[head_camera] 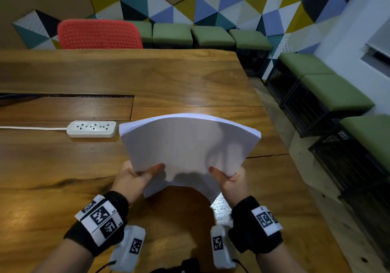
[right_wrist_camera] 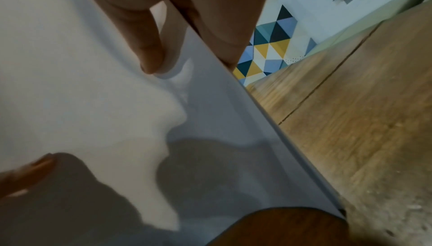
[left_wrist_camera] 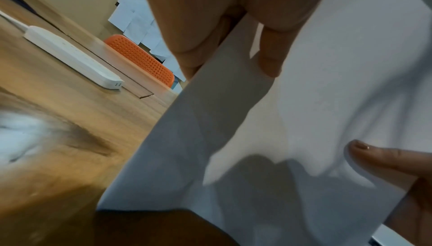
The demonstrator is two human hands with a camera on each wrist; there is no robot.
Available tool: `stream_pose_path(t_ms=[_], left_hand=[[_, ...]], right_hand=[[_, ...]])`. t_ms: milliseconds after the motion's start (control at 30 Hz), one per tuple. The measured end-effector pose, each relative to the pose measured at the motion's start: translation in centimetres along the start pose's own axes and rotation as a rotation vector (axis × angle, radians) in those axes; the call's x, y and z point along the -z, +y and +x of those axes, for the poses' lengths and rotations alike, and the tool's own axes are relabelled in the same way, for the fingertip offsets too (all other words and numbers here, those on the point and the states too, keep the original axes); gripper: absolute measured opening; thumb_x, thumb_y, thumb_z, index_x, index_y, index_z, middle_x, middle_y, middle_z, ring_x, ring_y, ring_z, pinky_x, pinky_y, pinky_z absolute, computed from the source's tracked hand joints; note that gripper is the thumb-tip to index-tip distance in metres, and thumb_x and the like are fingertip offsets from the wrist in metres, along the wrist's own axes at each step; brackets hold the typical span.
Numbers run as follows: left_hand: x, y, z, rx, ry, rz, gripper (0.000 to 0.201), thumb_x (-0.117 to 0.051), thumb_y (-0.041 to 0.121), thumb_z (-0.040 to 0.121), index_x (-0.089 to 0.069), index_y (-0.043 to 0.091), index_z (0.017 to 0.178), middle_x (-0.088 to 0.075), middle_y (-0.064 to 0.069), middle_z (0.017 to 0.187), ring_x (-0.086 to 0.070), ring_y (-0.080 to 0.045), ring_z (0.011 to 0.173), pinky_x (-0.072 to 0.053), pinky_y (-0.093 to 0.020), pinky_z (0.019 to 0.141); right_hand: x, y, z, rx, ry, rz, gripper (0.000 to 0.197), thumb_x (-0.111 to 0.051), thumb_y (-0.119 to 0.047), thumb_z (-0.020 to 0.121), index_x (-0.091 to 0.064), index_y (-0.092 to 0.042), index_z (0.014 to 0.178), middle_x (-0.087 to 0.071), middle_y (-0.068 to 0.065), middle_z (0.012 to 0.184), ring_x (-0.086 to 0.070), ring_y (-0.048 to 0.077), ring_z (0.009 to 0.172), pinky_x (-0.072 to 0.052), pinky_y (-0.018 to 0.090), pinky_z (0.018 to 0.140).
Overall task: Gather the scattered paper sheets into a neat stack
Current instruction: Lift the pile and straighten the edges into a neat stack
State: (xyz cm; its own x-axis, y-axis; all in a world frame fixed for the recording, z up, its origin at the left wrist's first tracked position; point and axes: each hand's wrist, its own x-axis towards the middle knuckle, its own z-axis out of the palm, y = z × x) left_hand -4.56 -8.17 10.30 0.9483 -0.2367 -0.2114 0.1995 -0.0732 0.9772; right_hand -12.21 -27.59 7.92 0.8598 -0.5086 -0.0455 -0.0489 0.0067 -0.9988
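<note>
You hold the paper stack (head_camera: 185,146) bowed above the tabletop (head_camera: 63,167), left hand (head_camera: 132,176) and right hand (head_camera: 233,181) each pinching a side. Squaring seems underway; next, tap its edges level and lay it flat.

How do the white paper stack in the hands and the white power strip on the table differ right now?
The white paper stack is held above the wooden table, pinched by the left hand and right hand; the white plastic power strip lies flat on it, untouched. The stack bows into an arch; the strip is rigid and straight. The stack looks larger than the strip. Both are white.
</note>
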Motion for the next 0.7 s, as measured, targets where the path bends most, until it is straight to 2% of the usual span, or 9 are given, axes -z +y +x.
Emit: stream_pose_path(t_ms=[67,133,200,233,300,367,467,600,700], left_hand=[[-0.1,0.4,-0.3,-0.012,0.000,-0.025,0.035,-0.081,0.029,0.064,-0.053,0.029,0.085,-0.058,0.004,0.086,-0.056,-0.016,0.091,-0.047,-0.024,0.068],[0.2,1.5,-0.6,-0.124,0.012,0.006,0.060,-0.088,0.041,0.047,-0.050,0.034,0.094,-0.058,0.005,0.093,-0.056,-0.007,0.091,-0.053,-0.027,0.076],[0.8,3.6,-0.9,-0.318,0.063,-0.024,0.068,-0.081,0.045,0.046,-0.045,0.041,0.104,-0.056,0.010,0.098,-0.056,-0.004,0.091,-0.052,-0.018,0.077],[1.1,4.7,-1.0,-0.398,0.075,-0.074,0.071,-0.077,0.055,0.048,-0.045,0.041,0.110,-0.059,0.010,0.099,-0.058,-0.006,0.090,-0.052,-0.017,0.075],[1.4,6.3,-1.1,-0.483,0.075,-0.189,0.077,-0.067,0.076,0.050,-0.046,0.040,0.114,-0.068,0.004,0.101,-0.063,-0.013,0.093,-0.049,-0.024,0.077],[0.8,7.3,-1.1,-0.482,0.088,-0.243,0.074,-0.059,0.083,0.051,-0.050,0.040,0.111,-0.070,0.002,0.100,-0.064,-0.016,0.096,-0.048,-0.026,0.079],[-0.4,7.8,-1.1,-0.439,0.125,-0.202,0.060,-0.058,0.074,0.060,-0.056,0.034,0.105,-0.068,0.012,0.082,-0.063,0.000,0.074,-0.048,-0.016,0.064],[-0.1,8.1,-0.6,-0.387,0.160,-0.183,0.052,-0.054,0.069,0.066,-0.065,0.026,0.095,-0.069,0.011,0.073,-0.060,0.001,0.068,-0.046,-0.015,0.060],[-0.1,8.2,-0.5,-0.348,0.170,-0.197,0.045,-0.048,0.063,0.071,-0.065,0.026,0.090,-0.069,0.004,0.074,-0.060,0.001,0.066,-0.046,-0.016,0.058]], right_hand=[[-0.2,-0.2,-0.2,0.012,0.004,-0.004,0.024,-0.070,0.002,0.075,-0.063,-0.019,0.084,-0.068,0.000,0.080,-0.068,0.005,0.073,-0.054,0.027,0.068],[-0.2,-1.5,-0.4,0.067,0.053,0.020,0.043,-0.080,-0.025,0.060,-0.059,-0.023,0.098,-0.070,-0.004,0.093,-0.069,0.009,0.089,-0.055,0.030,0.078],[0.4,-3.9,-0.4,0.222,0.112,0.045,0.069,-0.077,-0.050,0.053,-0.051,-0.029,0.113,-0.068,-0.009,0.108,-0.062,0.009,0.108,-0.050,0.027,0.090],[0.6,-5.4,-0.5,0.302,0.123,0.044,0.075,-0.072,-0.063,0.055,-0.048,-0.032,0.119,-0.065,-0.007,0.115,-0.057,0.015,0.116,-0.045,0.032,0.098],[0.5,-8.1,-0.5,0.397,0.117,0.078,0.074,-0.057,-0.076,0.064,-0.046,-0.033,0.123,-0.067,0.002,0.113,-0.056,0.023,0.116,-0.042,0.036,0.100],[-0.3,-9.5,-0.6,0.419,0.139,0.080,0.060,-0.048,-0.064,0.075,-0.051,-0.025,0.120,-0.071,-0.003,0.102,-0.061,0.013,0.108,-0.045,0.027,0.094],[-1.3,-9.6,-0.6,0.417,0.168,0.052,0.040,-0.047,-0.042,0.084,-0.059,-0.013,0.109,-0.067,-0.028,0.084,-0.057,-0.018,0.080,-0.041,0.000,0.071],[-1.1,-9.2,-0.3,0.396,0.249,0.092,0.044,-0.044,-0.049,0.080,-0.062,-0.015,0.101,-0.062,-0.019,0.093,-0.054,-0.018,0.085,-0.037,-0.002,0.071],[-1.1,-9.2,-0.2,0.388,0.262,0.078,0.043,-0.044,-0.049,0.080,-0.065,-0.014,0.093,-0.062,-0.021,0.071,-0.055,-0.009,0.066,-0.037,0.003,0.062]])
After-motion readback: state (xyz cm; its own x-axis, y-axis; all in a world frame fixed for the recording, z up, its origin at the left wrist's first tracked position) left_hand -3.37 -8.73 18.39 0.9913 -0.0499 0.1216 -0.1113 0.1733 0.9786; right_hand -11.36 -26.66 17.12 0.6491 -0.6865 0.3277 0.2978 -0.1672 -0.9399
